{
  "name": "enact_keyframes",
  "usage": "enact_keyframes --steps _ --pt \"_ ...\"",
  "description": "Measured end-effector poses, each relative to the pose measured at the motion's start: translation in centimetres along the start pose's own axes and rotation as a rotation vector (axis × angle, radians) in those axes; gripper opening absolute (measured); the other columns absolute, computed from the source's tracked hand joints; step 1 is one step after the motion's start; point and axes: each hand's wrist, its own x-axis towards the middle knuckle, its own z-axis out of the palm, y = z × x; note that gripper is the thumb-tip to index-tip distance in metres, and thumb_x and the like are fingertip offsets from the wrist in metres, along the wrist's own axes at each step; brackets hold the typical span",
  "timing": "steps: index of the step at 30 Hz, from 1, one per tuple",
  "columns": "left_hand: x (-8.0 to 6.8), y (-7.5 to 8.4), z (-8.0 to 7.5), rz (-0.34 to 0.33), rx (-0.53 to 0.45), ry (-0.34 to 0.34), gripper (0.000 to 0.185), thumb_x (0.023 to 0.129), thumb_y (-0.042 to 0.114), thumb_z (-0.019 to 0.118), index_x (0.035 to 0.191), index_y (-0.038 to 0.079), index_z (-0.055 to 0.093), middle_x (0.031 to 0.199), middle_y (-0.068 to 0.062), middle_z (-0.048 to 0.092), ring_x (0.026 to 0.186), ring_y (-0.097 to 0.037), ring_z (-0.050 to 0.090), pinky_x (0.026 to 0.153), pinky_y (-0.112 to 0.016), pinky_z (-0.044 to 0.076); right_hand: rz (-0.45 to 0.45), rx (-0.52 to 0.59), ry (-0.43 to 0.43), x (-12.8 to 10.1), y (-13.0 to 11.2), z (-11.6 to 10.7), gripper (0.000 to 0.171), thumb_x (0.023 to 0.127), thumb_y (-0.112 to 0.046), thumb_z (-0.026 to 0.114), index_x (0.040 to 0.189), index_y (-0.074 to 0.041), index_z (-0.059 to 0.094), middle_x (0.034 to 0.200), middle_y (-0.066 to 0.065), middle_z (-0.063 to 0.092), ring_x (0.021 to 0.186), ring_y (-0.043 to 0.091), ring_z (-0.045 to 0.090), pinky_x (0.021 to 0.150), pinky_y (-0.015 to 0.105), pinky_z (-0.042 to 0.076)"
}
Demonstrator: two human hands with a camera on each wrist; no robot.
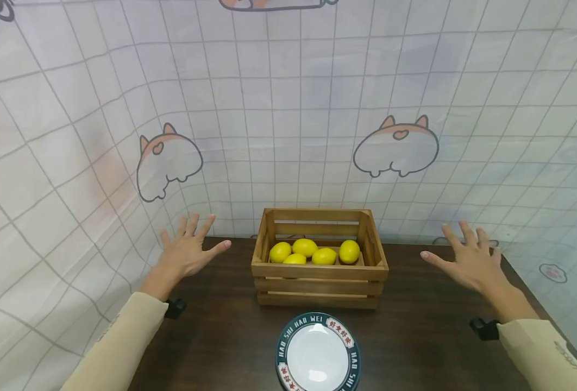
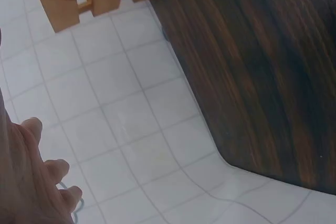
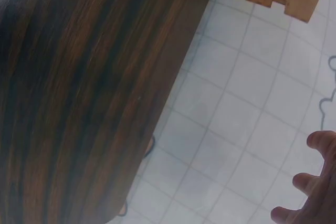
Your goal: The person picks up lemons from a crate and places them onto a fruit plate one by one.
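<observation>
Hovering with fingers spread and straight, left hand (image 1: 187, 251) above the far left of the bench (image 1: 210, 336), holding nothing, touching nothing. Mirrored on the other side by the right hand (image 1: 466, 259) — equally splayed, palm down, empty, near the bench's right edge. Seen from each wrist view only as fingertips against the gridded backdrop, so nothing further to tell there about the palms.

Standing between the two, well apart from either: a slatted wooden crate (image 1: 320, 271), upright at the back of the bench, just before the backdrop cloth (image 1: 288, 108). Lying inside, five lemons (image 1: 313, 252), touching one another in a loose row on the crate floor.

Judged by look — stiff, light wood, unlikely to flex; best taken at the two short end walls, under the top slat, one hand per side, kept level so the fruit does not roll. Lemons probably firm, smooth-skinned, a little slippery and prone to rolling; best wrapped round the middle with curled fingers rather than pinched at the tips.

Resting nearer the body, just in front of the crate: a round white plate (image 1: 318, 355) with a dark lettered rim, likely hard and breakable.
</observation>
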Motion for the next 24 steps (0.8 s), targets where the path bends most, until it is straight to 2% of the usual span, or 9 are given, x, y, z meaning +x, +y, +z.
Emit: enact_keyframes --steps 7,10,17,24 --pt "0.0 1.5 0.2 0.024 -0.061 -0.037 0.095 0.092 0.086 0.026 0.166 0.032 0.0 0.173 -0.018 -0.001 0.157 -0.049 0.001 0.111 -0.084 -0.003 -0.025 0.016 -0.028 0.0 -1.3 -0.3 0.098 0.096 -0.072 0.047 0.166 -0.018 0.006 0.168 0.03 -0.002 0.146 0.066 0.002 0.098 0.091 0.009" --pt "-0.1 2.1 0.3 0.037 -0.097 -0.037 0.093 0.094 0.084 0.028 0.166 0.032 0.001 0.173 -0.017 0.0 0.157 -0.049 0.004 0.112 -0.084 -0.001 -0.043 0.033 -0.027 0.0 -1.9 -0.5 0.096 0.096 -0.07 0.048 0.167 -0.018 0.008 0.168 0.03 0.002 0.146 0.066 0.006 0.098 0.09 0.012" --pt "-0.3 3.1 1.1 0.076 -0.256 -0.015 0.086 0.099 0.075 0.035 0.166 0.03 0.008 0.173 -0.016 0.006 0.158 -0.045 0.008 0.114 -0.082 0.0 -0.09 0.091 -0.029 0.3 -3.7 -1.1 0.093 0.099 -0.065 0.05 0.166 -0.016 0.009 0.166 0.033 0.008 0.145 0.065 0.012 0.101 0.086 0.018" --pt "0.0 3.8 2.8 0.106 -0.375 0.049 0.078 0.102 0.068 0.037 0.166 0.033 0.01 0.171 -0.019 0.014 0.154 -0.05 0.022 0.116 -0.08 0.009 -0.135 0.189 -0.035 0.7 -5.6 -1.2 0.088 0.1 -0.058 0.053 0.166 -0.014 0.015 0.166 0.033 0.012 0.145 0.067 0.011 0.102 0.086 0.017"
